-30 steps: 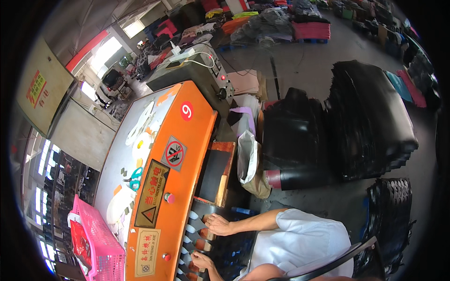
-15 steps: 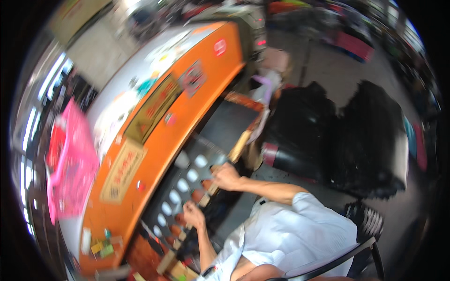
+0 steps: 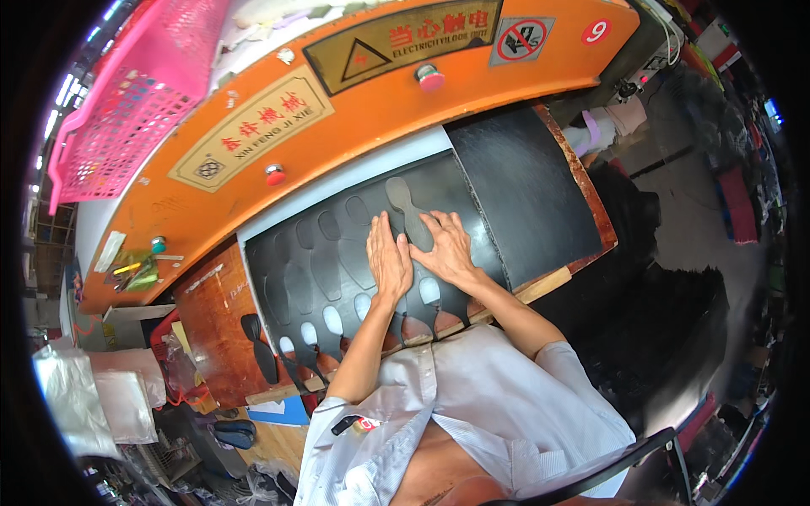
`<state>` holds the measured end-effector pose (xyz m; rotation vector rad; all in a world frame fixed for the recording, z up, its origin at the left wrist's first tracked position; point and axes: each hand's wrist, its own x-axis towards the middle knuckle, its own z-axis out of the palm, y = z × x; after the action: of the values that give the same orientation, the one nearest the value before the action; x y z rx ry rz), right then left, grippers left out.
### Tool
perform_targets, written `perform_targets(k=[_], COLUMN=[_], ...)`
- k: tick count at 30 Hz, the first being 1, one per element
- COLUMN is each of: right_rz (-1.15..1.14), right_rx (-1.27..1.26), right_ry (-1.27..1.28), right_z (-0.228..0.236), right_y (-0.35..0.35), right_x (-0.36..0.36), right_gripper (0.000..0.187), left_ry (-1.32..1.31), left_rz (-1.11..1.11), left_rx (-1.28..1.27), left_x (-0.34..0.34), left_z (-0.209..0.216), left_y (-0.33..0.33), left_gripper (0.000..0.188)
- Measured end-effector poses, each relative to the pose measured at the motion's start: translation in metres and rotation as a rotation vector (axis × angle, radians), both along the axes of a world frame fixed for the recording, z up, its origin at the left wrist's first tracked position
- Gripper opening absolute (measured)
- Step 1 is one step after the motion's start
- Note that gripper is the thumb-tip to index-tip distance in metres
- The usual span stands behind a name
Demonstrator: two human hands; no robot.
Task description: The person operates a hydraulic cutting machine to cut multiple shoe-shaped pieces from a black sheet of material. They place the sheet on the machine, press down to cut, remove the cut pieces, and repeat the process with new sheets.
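Observation:
A black sheet (image 3: 283, 253) lies on the bed of an orange machine, marked with several sole-shaped outlines. On it a grey sole-shaped piece (image 3: 399, 196) points away from me, its near end partly hidden by my hands. My left hand (image 3: 389, 261) lies flat with fingers stretched along the left of this piece. My right hand (image 3: 447, 249) is spread beside and partly over it, the thumb toward my left hand. Along the sheet's near edge runs a row of sole-shaped openings (image 3: 332, 321) showing white and reddish-brown beneath.
The orange machine beam (image 3: 354, 126) spans the far side, with red buttons (image 3: 275, 174) on its front. A pink basket (image 3: 139, 110) stands far left. A loose black sole (image 3: 259, 347) lies on the brown board (image 3: 211, 312). Black sheets are heaped at right.
The view has swung and steadied. My hands have moved from the near row of openings to the grey piece farther in, and their bent fingers are now stretched out.

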<state>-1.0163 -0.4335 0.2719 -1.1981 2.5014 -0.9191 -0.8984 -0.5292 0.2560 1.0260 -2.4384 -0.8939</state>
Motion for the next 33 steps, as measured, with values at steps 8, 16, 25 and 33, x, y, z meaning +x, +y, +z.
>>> perform_targets(k=[8,16,25,33], right_rz=[-0.012,0.05,-0.114,-0.205], right_rx=[-0.18,-0.056,-0.26,-0.9], right_ry=[-0.271,0.104,0.018,-0.033], right_z=[0.047,0.013,0.006,0.054], right_y=[0.046,0.046,0.044,0.006], right_x=[-0.055,-0.042,-0.062,-0.092], right_gripper=[0.055,0.06,0.046,0.012], left_ry=[-0.192,-0.043,0.148,0.346], left_rz=[-0.039,-0.015,0.31,0.275], left_rx=[-0.02,0.021,-0.108,-0.314], left_x=[0.008,0.02,0.163,0.148], left_z=[0.023,0.018,0.01,-0.059], left_y=[0.022,0.021,0.082,0.058], left_gripper=[0.073,0.07,0.03,0.012])
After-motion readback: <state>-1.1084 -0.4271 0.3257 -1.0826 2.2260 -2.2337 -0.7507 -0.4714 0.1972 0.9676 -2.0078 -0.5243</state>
